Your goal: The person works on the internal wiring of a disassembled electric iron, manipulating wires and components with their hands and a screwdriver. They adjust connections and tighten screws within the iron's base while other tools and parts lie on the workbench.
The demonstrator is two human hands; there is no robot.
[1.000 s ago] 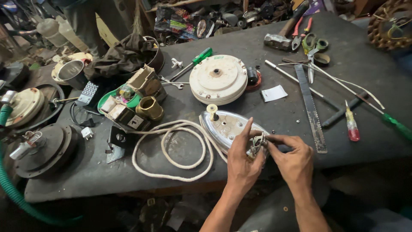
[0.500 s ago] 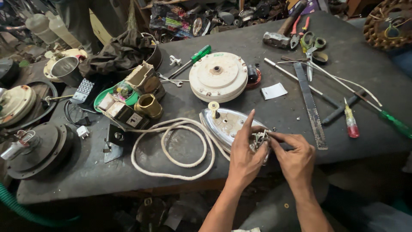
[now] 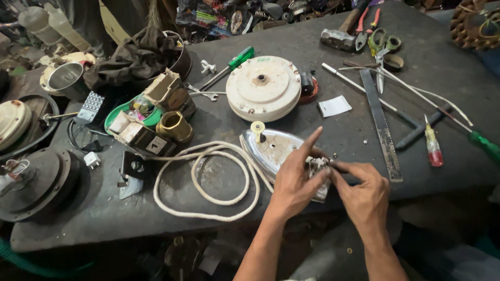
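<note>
A bare metal iron soleplate (image 3: pixel 271 148) with a yellow knob lies near the front edge of the dark workbench (image 3: pixel 219 182). Its white cord (image 3: pixel 208 179) loops out to the left. My left hand (image 3: pixel 297 182) pinches a small wired part at the soleplate's rear end, index finger sticking up. My right hand (image 3: pixel 362 190) meets it from the right, fingertips closed on the same small part, thumb and fingers touching the left hand's.
A round cream motor housing (image 3: pixel 263 87) sits behind the iron. To the right lie a metal ruler (image 3: pixel 383 127), a red screwdriver (image 3: pixel 432 143), a green screwdriver (image 3: pixel 482 143), scissors (image 3: pixel 380 44) and a hammer (image 3: pixel 338 36). Left: a brass fitting (image 3: pixel 174 126), a green tray of parts (image 3: pixel 133 117), dark round casings (image 3: pixel 36 177).
The view has shifted slightly closer and lower. Both hands stay at the iron's rear end, fingers working the small part; nothing on the bench has moved.
</note>
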